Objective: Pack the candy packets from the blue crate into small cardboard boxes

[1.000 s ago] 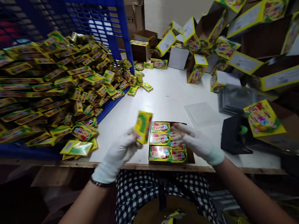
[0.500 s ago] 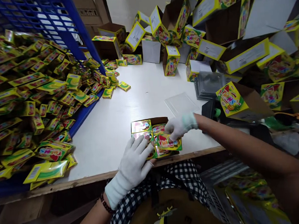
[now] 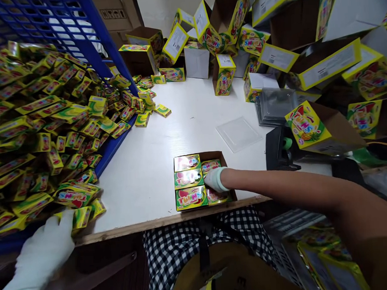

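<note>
An open brown carton [image 3: 214, 155] sits near the front edge of the white table [image 3: 143, 187], packed with yellow-green Twins packets [image 3: 187, 198]. My right hand [image 3: 215, 180], in a white glove, presses down into the carton's right side, its fingers on a tilted packet [image 3: 218, 196]. Far to the lower left, my left hand [image 3: 44, 254], also gloved, is at the table's front corner. Its fingertips touch the edge of a heap of loose packets [image 3: 81, 217]. Whatever lies under those fingers is hidden.
The heap spills from a blue plastic crate [image 3: 75, 34] on the left. A clear plastic sheet [image 3: 238, 134] lies beyond the carton, beside stacked clear trays [image 3: 273, 107] and a black tape dispenser [image 3: 280, 148]. Printed display cartons [image 3: 323, 126] crowd the right and back.
My left hand has left the carton and moved to the heap at lower left. My right hand has lowered the packet into the carton and now presses on it.
</note>
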`<move>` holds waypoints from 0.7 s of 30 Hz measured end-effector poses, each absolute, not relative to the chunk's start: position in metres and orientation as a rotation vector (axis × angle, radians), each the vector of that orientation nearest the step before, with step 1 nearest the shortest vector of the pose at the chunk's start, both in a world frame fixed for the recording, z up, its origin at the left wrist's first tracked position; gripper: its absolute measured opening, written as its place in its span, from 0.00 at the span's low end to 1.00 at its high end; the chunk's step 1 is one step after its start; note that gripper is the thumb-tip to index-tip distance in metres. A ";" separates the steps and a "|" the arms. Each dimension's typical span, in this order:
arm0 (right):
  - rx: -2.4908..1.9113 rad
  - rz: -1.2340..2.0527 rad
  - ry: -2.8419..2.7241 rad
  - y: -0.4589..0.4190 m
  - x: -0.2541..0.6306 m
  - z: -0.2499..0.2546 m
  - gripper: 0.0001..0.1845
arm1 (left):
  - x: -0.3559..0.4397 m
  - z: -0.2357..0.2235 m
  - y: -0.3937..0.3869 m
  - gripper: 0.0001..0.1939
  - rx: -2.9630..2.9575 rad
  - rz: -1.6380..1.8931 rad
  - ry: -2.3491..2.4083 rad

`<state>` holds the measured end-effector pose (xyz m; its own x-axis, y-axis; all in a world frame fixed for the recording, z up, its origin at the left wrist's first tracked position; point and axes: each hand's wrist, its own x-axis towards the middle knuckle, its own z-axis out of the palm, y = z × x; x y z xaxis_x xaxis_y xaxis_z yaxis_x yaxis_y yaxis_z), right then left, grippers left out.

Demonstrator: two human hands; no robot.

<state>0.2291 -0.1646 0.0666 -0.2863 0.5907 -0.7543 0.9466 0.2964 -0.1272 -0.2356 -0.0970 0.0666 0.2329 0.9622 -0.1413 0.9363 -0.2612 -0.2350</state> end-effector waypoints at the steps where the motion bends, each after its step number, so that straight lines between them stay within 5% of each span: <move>1: 1.387 -0.762 1.981 -0.167 0.229 0.065 0.29 | -0.243 0.066 -0.094 0.26 -2.340 0.470 -1.792; 5: 1.426 -0.698 2.014 -0.178 0.236 0.066 0.32 | -0.233 0.069 -0.086 0.22 -2.385 0.432 -1.877; 10: 1.601 -0.788 2.125 -0.185 0.262 0.087 0.17 | -0.170 0.073 -0.102 0.20 -2.555 0.020 -2.011; 16: 1.922 -1.092 2.679 -0.175 0.257 0.143 0.16 | -0.057 0.105 -0.143 0.19 -3.301 -1.044 -2.442; 21: 1.804 -0.819 3.092 -0.168 0.240 0.191 0.28 | 0.014 0.137 -0.160 0.14 -3.875 -0.797 -1.941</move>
